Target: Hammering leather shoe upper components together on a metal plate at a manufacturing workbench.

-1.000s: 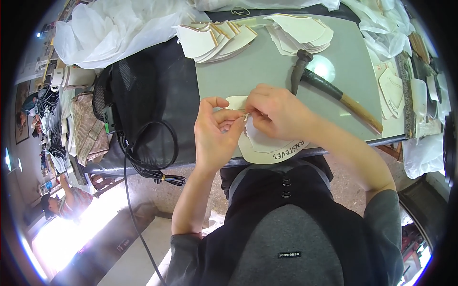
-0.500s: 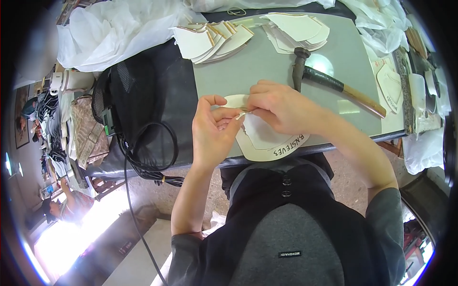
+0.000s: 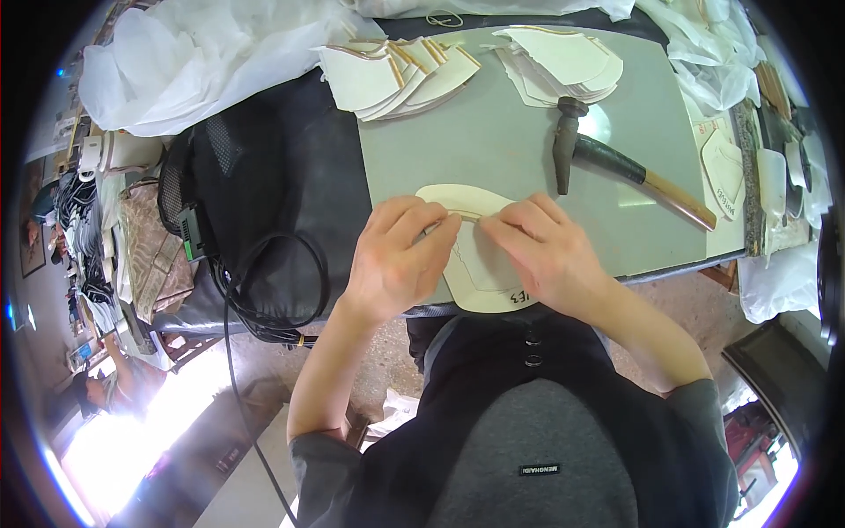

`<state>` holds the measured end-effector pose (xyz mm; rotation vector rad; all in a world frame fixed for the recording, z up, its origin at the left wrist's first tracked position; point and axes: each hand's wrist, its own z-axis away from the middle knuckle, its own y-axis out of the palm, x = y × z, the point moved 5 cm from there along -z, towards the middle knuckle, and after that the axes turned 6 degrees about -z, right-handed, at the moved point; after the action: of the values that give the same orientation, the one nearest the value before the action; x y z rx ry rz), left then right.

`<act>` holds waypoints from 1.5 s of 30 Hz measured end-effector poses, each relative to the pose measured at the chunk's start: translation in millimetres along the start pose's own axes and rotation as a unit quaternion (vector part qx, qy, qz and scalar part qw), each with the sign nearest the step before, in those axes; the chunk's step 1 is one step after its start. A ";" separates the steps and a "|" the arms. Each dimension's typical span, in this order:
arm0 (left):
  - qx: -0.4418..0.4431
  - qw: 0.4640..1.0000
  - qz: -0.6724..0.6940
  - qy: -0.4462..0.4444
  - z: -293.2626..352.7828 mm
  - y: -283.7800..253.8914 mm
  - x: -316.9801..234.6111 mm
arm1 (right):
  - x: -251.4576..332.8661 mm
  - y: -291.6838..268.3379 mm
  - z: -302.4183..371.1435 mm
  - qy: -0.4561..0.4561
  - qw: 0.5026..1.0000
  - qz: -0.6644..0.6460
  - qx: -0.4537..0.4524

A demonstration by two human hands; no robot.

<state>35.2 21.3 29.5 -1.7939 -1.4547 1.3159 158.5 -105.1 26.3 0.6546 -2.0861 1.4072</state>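
In front of me lies a cream template [image 3: 488,304] with a curved outline and dark lettering along its near edge. On top of it rests a smaller white cut piece [image 3: 480,264] with an uneven left side and a narrow tan strip along its far edge. My left hand [image 3: 400,255] is closed, thumb and fingertips pinching the left part of that far edge. My right hand [image 3: 547,251] pinches the same edge a short way to the right. Both hands cover parts of the piece and the template.
Beyond my right hand, a hammer [image 3: 607,163] lies on the grey board [image 3: 422,158]. Two stacks of white pieces [image 3: 400,79] [image 3: 572,66] sit at the far side. Left are a black mesh bag [image 3: 238,167] and coiled black cable [image 3: 273,290]. Plastic sheeting [image 3: 211,62] lines the back.
My hands have moved apart along the far edge and slightly nearer to me. My left hand has turned knuckles up, its raised fingers now folded down. The view has shifted slightly.
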 end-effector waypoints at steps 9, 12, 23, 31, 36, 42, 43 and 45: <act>0.043 0.992 -0.065 0.099 3.8 0.0 -3.6 | 3.5 2.2 -4.1 -0.012 0.997 0.051 0.054; 0.055 0.992 -0.065 0.096 5.9 1.6 -5.2 | 5.7 2.6 -6.6 -0.021 0.996 0.062 0.064; 0.068 0.991 -0.092 0.076 6.2 2.3 -13.9 | 10.1 -1.1 -10.4 0.004 0.993 0.080 0.081; 0.102 0.984 -0.134 0.048 11.3 1.1 -15.9 | -20.8 -81.7 -3.5 0.030 0.994 0.089 -0.064; 0.066 0.991 -0.109 0.036 11.4 -3.7 -15.3 | -56.9 -81.7 9.2 0.056 0.964 0.262 -0.007; 0.056 0.994 -0.094 0.015 21.8 -3.0 -12.5 | -10.7 -86.7 4.1 0.028 0.997 0.069 0.003; 0.049 0.994 -0.093 0.022 23.0 -2.3 -12.9 | -0.1 -81.8 2.2 0.003 0.999 0.031 0.031; 0.039 0.994 -0.097 0.030 23.8 -1.7 -12.5 | 14.9 -64.6 -16.0 0.023 0.985 0.097 0.139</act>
<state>13.7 5.6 25.5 -1.5860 -1.4827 1.1932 192.2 -113.4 85.0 0.5287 -1.9777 1.8286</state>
